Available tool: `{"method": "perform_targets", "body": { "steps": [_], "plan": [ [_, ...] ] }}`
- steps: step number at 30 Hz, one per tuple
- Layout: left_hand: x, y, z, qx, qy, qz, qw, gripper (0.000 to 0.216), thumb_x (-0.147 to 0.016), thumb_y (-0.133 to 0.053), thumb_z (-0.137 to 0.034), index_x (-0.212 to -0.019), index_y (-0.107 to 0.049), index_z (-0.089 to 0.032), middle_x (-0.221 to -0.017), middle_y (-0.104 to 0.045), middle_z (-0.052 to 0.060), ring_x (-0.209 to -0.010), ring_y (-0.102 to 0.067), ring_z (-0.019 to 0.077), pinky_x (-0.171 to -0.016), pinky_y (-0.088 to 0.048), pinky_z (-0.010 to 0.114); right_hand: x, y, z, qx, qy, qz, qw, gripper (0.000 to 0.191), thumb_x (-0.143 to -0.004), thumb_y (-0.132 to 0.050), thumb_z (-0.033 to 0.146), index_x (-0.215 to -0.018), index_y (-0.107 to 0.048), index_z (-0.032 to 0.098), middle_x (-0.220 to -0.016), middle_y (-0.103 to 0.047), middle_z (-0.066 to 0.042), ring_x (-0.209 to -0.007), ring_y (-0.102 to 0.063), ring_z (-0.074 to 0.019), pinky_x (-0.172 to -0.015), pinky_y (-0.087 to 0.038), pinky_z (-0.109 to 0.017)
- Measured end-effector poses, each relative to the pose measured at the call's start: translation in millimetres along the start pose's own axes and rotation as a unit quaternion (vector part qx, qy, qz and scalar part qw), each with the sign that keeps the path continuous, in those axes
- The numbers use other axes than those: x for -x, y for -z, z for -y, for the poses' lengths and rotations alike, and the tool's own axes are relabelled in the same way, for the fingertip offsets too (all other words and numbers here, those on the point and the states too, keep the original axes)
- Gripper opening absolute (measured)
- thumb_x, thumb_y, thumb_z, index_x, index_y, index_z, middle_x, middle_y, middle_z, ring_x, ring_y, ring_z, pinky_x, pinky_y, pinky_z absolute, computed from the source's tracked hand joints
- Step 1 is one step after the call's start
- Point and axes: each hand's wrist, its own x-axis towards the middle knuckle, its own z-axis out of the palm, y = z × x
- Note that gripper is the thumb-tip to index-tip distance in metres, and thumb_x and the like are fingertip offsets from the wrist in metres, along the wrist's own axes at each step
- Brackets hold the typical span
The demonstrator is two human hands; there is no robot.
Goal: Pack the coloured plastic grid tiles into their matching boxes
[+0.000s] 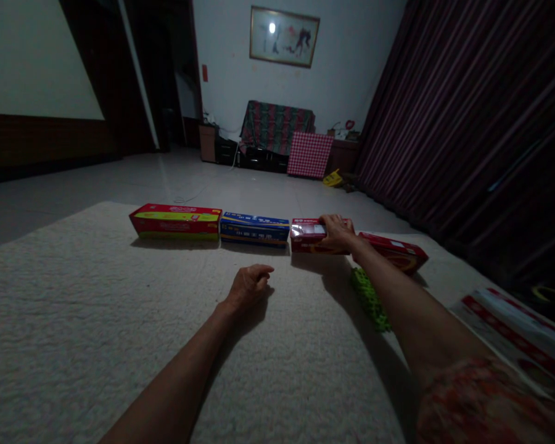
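Observation:
Over the right end of a red box (308, 237) lies my right hand (337, 231), its fingers wrapped over the top and side. The box has shiny clear patches. My left hand (250, 283) hangs low over the mat in front of the row, loosely closed, nothing visible in it. A blue box (254, 230) stands just left of the held box, with a small gap. Farther left is a longer red and yellow-green box (178, 223), end to end with the blue one. Another red box (395, 251) sits at an angle on the right, partly behind my right forearm.
A bright green knobbly cloth-like item (369, 299) lies under my right forearm. The cream mat (97, 327) covers the near floor. A red and white package (518, 333) lies at the lower right. Dark curtains (453, 111) hang on the right; a low black cabinet (261, 159) stands far back.

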Motion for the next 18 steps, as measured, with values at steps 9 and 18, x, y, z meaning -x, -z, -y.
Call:
{"method": "perform_targets", "body": {
  "steps": [9, 18],
  "plan": [
    [1, -5, 3, -0.050, -0.028, 0.042, 0.997, 0.032, -0.079, -0.060, -0.006, -0.103, -0.077, -0.018, -0.101, -0.079, 0.008, -0.088, -0.074, 0.0203, -0.087, -0.059, 0.036, -5, -20, 2, -0.060, 0.001, -0.001, 0.998, 0.057, -0.075, -0.067, 0.024, -0.131, -0.053, 0.021, -0.141, -0.052, -0.016, -0.133, -0.040, -0.0363, -0.107, -0.030, -0.058],
    [-4, -17, -8, -0.130, -0.082, 0.096, 0.983, 0.026, -0.085, -0.057, -0.013, -0.101, -0.077, -0.019, -0.099, -0.078, 0.010, -0.088, -0.073, 0.0223, -0.084, -0.057, 0.036, 24, -10, 1, -0.065, 0.010, -0.044, 0.997, 0.061, -0.077, -0.055, 0.014, -0.138, -0.048, 0.021, -0.149, -0.050, -0.012, -0.135, -0.040, -0.0293, -0.109, -0.033, -0.050]
  ]
}}
